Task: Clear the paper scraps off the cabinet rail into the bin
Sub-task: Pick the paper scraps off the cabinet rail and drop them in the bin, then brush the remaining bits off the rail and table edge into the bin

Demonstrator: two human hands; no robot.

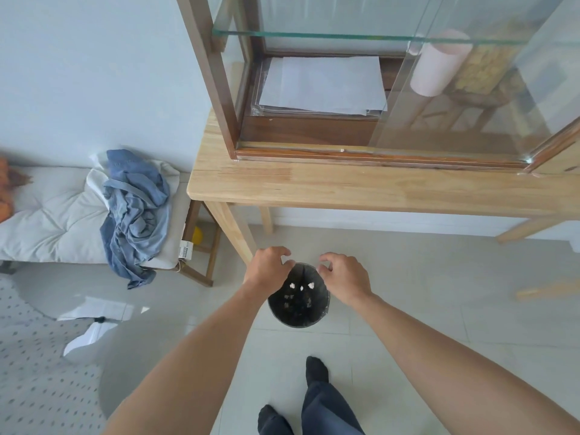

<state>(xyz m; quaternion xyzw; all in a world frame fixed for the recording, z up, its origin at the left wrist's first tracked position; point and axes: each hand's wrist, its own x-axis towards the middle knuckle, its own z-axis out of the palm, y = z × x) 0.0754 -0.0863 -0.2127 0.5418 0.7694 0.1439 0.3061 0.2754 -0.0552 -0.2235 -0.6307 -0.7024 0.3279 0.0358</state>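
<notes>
A small black bin [297, 318] stands on the tiled floor below the table. Several white paper scraps [301, 287] show inside it, some seemingly in mid-air. My left hand [269, 265] and my right hand [344, 275] hover over the bin's far rim, fingers loosely curled and apart, nothing visible in them. The cabinet rail [370, 152] runs along the front bottom of the wooden glass cabinet on the table; one tiny white scrap [342, 150] lies on it.
The light wooden table [314, 186] carries the cabinet, which holds white sheets [326, 84] and a pink cylinder [437, 65]. A cushioned bench with blue clothes [135, 211] stands at the left. Papers [91, 321] lie on the floor. My socked feet [317, 370] are near the bin.
</notes>
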